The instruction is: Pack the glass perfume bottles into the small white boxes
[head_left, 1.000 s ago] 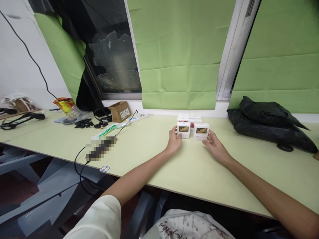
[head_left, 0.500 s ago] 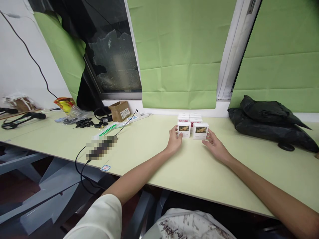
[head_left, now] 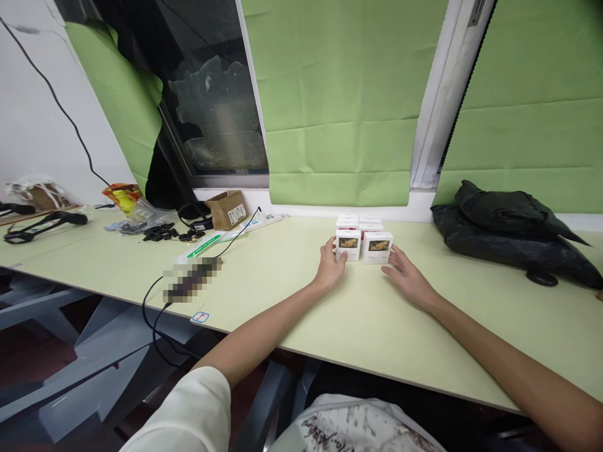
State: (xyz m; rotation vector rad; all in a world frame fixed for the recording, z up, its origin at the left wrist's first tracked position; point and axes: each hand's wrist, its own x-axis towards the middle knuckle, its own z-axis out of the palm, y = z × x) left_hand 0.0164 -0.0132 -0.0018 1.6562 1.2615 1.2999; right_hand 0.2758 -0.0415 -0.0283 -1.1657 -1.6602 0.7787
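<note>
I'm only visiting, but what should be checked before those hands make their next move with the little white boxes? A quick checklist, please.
1. Left hand at the left front box: ok, thumb over its front; how firm the grip is, cannot tell.
2. Right hand at the right front box: ok, fingers at its right side.
3. Both front boxes upright: ok.
4. Front boxes touching: not ok, a narrow gap shows.
5. Rear boxes lined up: cannot tell, partly hidden.
6. Black bags clear of the hands: ok.
</note>
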